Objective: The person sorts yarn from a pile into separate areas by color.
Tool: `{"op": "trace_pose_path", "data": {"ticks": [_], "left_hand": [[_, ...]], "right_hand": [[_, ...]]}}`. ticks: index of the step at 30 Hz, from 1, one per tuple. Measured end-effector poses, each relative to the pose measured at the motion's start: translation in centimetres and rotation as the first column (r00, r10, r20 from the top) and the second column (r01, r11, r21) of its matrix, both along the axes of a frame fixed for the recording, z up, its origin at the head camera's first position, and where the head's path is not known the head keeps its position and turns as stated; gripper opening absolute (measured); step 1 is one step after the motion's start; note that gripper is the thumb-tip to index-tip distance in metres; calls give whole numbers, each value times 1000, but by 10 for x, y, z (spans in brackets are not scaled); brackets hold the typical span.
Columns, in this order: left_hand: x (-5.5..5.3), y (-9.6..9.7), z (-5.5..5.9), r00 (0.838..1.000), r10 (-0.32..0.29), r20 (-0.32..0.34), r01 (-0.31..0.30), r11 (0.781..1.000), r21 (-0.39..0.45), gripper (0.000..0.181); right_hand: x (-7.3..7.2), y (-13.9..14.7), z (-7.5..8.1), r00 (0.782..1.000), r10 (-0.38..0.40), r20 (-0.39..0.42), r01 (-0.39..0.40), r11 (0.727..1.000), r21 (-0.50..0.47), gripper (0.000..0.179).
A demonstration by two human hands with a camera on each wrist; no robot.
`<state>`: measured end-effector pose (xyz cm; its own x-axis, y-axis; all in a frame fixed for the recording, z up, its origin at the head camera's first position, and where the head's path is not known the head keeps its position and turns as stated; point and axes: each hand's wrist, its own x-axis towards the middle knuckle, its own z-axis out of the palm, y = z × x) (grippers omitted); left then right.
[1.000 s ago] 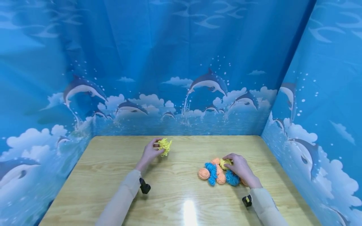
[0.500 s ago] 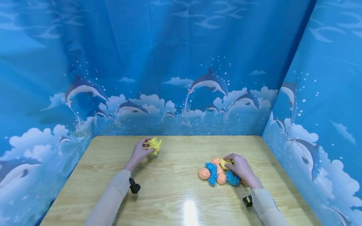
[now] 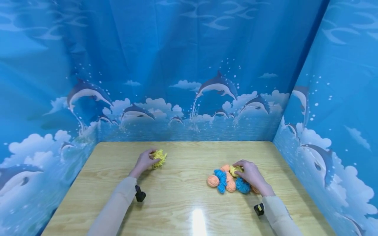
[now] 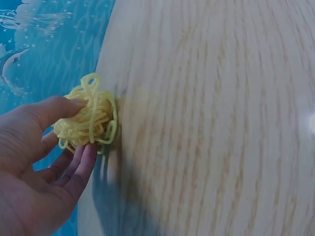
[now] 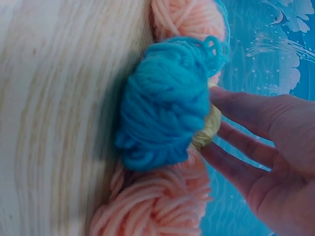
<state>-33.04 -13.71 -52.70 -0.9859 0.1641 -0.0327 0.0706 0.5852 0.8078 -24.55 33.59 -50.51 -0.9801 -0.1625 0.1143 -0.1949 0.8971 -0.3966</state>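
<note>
My left hand (image 3: 143,162) holds a loose, loopy yellow yarn ball (image 3: 159,159) low over the left back of the table. In the left wrist view, the thumb lies on one side of this yarn (image 4: 93,120) and the fingers on the other. My right hand (image 3: 251,173) has its thumb and fingers around a second yellow yarn ball (image 3: 234,171) at the back of a cluster. From the right wrist, a large blue yarn ball (image 5: 165,103) hides much of that yellow ball (image 5: 211,127). Peach yarn (image 5: 152,206) lies below the blue one.
The cluster also has a round peach yarn ball (image 3: 213,181) at its left end and a blue yarn bundle (image 3: 220,180) beside it. Blue dolphin-print curtains (image 3: 177,82) stand along the back and right edges of the wooden table (image 3: 177,196).
My left hand has carried the loopy yellow yarn ball leftward, then slightly down toward the table. The right hand has stayed at the cluster.
</note>
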Motion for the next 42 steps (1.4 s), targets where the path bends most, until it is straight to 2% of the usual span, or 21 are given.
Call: {"op": "trace_pose_path", "data": {"ticks": [11, 16, 27, 42], "left_hand": [[3, -2, 3, 1000, 8, -15, -8, 1000, -7, 57], [4, -3, 3, 1000, 17, -13, -17, 1000, 2, 58], [3, -1, 0, 999, 49, -13, -49, 999, 3, 57], [3, -1, 0, 998, 53, -35, -53, 999, 1, 57]], "right_hand": [[-2, 0, 1, 996, 86, 36, -86, 996, 11, 37], [-2, 1, 0, 993, 100, 60, -99, 995, -6, 39], [-7, -1, 1, 993, 92, 74, -93, 996, 7, 37], [-13, -5, 1, 999, 11, 39, -12, 1000, 4, 35]]}}
